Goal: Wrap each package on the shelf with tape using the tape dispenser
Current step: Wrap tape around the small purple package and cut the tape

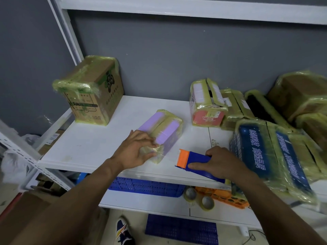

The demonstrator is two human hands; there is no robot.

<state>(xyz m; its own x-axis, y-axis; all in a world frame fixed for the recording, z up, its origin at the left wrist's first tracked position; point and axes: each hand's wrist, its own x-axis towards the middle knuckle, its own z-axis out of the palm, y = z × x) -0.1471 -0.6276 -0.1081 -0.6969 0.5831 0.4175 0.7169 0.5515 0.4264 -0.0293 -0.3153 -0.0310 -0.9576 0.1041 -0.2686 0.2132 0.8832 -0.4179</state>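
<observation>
A small purple package [165,131] wrapped in yellowish tape lies near the front of the white shelf [99,138]. My left hand [136,149] presses on its near end, fingers curled over the taped corner. My right hand [221,163] grips a blue tape dispenser [198,161] with an orange head, just right of the package. A clear strip of tape stretches from the dispenser's head to the package's near end.
A taped brown carton [92,92] stands at the back left. Several taped packages crowd the right side, among them a red one [207,106] and a big blue one [269,152]. The lower shelf holds a blue crate [146,186], an orange crate [224,197] and tape rolls [200,197].
</observation>
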